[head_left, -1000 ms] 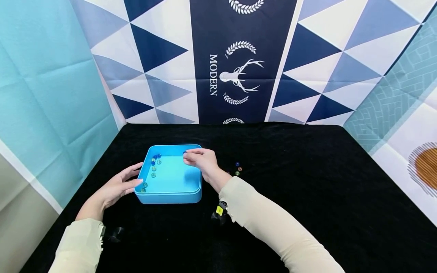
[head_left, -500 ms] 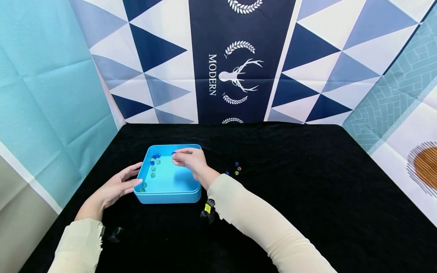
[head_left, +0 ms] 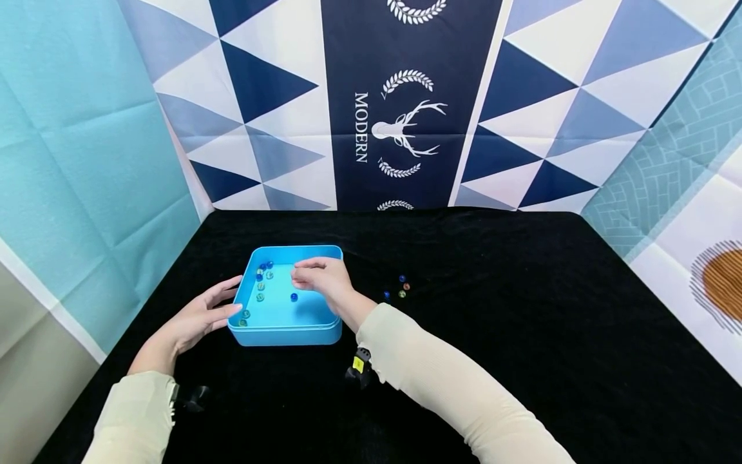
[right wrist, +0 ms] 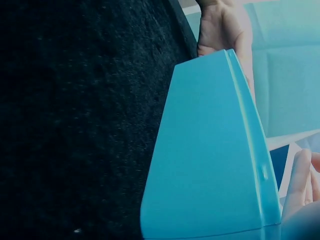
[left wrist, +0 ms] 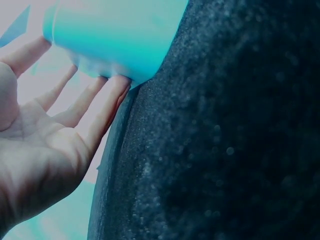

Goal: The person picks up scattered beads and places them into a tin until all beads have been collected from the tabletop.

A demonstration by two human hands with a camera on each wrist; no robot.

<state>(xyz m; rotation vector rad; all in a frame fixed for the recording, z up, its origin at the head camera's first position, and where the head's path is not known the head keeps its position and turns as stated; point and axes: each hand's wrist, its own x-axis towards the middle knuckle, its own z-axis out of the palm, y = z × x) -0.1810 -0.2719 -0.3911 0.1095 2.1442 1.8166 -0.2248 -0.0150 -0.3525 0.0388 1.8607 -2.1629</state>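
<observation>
A light blue square box (head_left: 284,336) stands on the black cloth in the head view. My left hand (head_left: 194,319) rests against its left side, thumb at the rim; in the left wrist view the outstretched fingertips (left wrist: 119,82) touch the box wall (left wrist: 120,50). Over the box's interior hovers my right hand (head_left: 324,280), with nothing showing between thumb and fingers. Below those fingers, a blue glass marble (head_left: 294,297) lies on the box floor. Several blue and greenish clear marbles (head_left: 260,287) lie along the inner left side. The right wrist view shows the box's front wall (right wrist: 205,155).
To the right of the box, several loose marbles lie on the black cloth (head_left: 493,309), among them a blue one (head_left: 402,278) and an orange one (head_left: 406,287). Patterned fabric (head_left: 400,103) hangs behind the table, and plain light blue fabric (head_left: 87,129) at the left.
My right hand moved left over the box holding a blue marble, then let it go; the marble now lies on the box floor. The left hand stays in place.
</observation>
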